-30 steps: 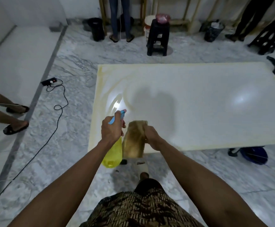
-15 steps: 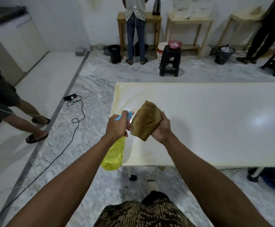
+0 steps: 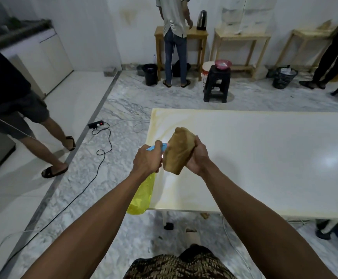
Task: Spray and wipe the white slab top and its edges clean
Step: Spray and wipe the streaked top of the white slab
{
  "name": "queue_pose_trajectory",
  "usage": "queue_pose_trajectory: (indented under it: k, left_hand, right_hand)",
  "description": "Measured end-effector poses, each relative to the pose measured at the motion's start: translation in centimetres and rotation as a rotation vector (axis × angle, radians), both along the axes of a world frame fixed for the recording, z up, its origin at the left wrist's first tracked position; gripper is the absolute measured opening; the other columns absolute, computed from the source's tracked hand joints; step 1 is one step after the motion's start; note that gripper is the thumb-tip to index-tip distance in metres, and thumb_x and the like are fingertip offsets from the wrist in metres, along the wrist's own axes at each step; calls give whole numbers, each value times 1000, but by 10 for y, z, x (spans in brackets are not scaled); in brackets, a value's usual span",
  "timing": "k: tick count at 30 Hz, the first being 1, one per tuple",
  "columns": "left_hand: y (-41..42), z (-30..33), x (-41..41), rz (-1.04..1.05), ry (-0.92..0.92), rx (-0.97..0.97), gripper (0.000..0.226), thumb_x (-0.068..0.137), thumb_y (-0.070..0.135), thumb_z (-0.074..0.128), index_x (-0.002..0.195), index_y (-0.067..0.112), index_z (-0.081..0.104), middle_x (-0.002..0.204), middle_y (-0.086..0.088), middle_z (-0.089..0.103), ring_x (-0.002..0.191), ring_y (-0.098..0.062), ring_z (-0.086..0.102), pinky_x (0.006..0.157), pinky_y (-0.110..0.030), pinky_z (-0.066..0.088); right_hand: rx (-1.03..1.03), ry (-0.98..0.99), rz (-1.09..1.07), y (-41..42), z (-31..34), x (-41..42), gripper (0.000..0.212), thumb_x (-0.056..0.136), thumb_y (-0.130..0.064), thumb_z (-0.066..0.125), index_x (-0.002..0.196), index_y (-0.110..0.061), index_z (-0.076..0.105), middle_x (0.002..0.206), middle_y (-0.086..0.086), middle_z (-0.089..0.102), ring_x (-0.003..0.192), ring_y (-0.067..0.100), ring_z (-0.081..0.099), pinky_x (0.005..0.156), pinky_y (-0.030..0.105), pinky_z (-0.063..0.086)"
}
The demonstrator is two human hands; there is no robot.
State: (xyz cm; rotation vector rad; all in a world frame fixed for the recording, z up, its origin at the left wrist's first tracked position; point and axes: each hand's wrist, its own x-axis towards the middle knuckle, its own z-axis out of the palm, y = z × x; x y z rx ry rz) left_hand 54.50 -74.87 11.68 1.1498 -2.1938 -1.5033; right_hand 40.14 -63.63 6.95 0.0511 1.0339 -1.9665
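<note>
- Spray bottle [image 3: 142, 196]: blue head mostly hidden inside left hand [image 3: 148, 160], only nozzle tip and a strip of blue showing; trigger not visible.
- White slab [image 3: 264, 158]: right end cut off by frame edge; legs mostly hidden, one foot visible under near edge.
- Yellowish smears along slab's left end and near edge; hard to tell stain from wet film.
- Bright glint between nozzle and cloth [image 3: 179, 151]; spray mist not discernible.
- Left hand wrapped round bottle neck, fingers curled. Bottle long axis runs 7 to 1 o'clock: yellow body hangs toward 7, nozzle aims toward 1, straight at cloth.
- Right hand [image 3: 198, 158] clutching folded brown cloth, thumb over its top edge. Cloth long axis roughly 6 to 12, held above slab's left end, off the surface.
- Both hands just beside each other over slab's near-left corner; bottle body overhangs slab's left edge.
- Slab long axis 9 to 3 across view.
- Power strip [image 3: 96, 124] with cable on floor at 10 o'clock.
- Black stool [image 3: 216, 85] at 12; bowl on it, contents unreadable.
</note>
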Motion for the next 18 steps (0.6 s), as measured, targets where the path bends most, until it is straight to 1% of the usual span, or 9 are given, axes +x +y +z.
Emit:
queue_pose_trajectory:
  k: [3, 5, 7, 9, 10, 12, 14, 16, 18]
  left_hand:
    - [-8, 2, -3, 52, 41, 26, 90, 62, 73, 32, 100, 8, 83, 56, -3, 71, 50, -25, 69, 82, -50, 64]
    - [-12, 1, -6, 35, 29, 31, 89, 64, 71, 33, 105, 9, 82, 56, -3, 72, 54, -27, 73, 85, -53, 65]
    - [-14, -1, -10, 20, -4, 14, 84, 69, 69, 32, 106, 12, 81, 58, -5, 73, 52, -27, 72, 84, -51, 65]
    - [-14, -2, -15, 21, -51, -7, 84, 69, 70, 28, 101, 11, 79, 67, -9, 75, 49, -23, 68, 76, -45, 63]
    - [-15, -3, -18, 18, -77, -26, 83, 71, 70, 26, 98, 9, 76, 74, -10, 76, 49, -21, 67, 72, -41, 59]
    - [-18, -4, -26, 25, -102, -48, 81, 75, 69, 25, 97, 9, 74, 79, -10, 76, 54, -21, 68, 69, -38, 53]
    - [-26, -9, -38, 62, -55, 14, 84, 71, 72, 31, 98, 8, 78, 70, -10, 76, 56, -26, 70, 75, -44, 59]
    - [-34, -15, -52, 89, -9, 63, 86, 66, 73, 36, 94, 5, 81, 68, -14, 76, 55, -30, 73, 80, -50, 64]
    - [-42, -21, -69, 100, -11, 89, 84, 64, 74, 37, 95, 9, 81, 70, -13, 75, 57, -32, 74, 81, -53, 65]
  right_hand:
    - [-1, -2, 12, -3, 2, 0, 68, 103, -56, 23, 139, -7, 53, 137, 19, 59, 128, 35, 56, 102, 47, 49]
    - [-1, 4, 20, -6, 4, 0, 68, 103, -55, 22, 140, -6, 53, 137, 20, 59, 125, 34, 58, 98, 45, 51]
    - [-3, 24, 28, -9, 9, -1, 65, 104, -52, 25, 140, -5, 52, 138, 21, 57, 119, 33, 60, 97, 44, 52]
    - [6, 34, 26, -12, 11, -4, 62, 103, -48, 31, 141, -4, 51, 138, 22, 57, 115, 33, 61, 97, 44, 51]
    - [18, 37, 25, -13, 11, -8, 61, 102, -48, 33, 141, -4, 51, 138, 22, 56, 115, 33, 61, 97, 44, 51]
    - [24, 40, 25, -17, 10, -16, 61, 101, -49, 38, 140, -5, 52, 139, 22, 56, 115, 34, 60, 99, 46, 50]
    - [43, 43, 20, -24, 8, -25, 59, 99, -53, 43, 133, -6, 58, 135, 21, 59, 116, 33, 59, 103, 46, 48]
    - [78, 68, 25, -33, 2, -36, 53, 93, -50, 58, 125, -8, 62, 131, 18, 61, 117, 31, 60, 105, 47, 47]
    - [129, 60, 37, -37, -6, -49, 60, 88, -46, 68, 130, -4, 60, 134, 15, 62, 120, 29, 62, 105, 47, 47]
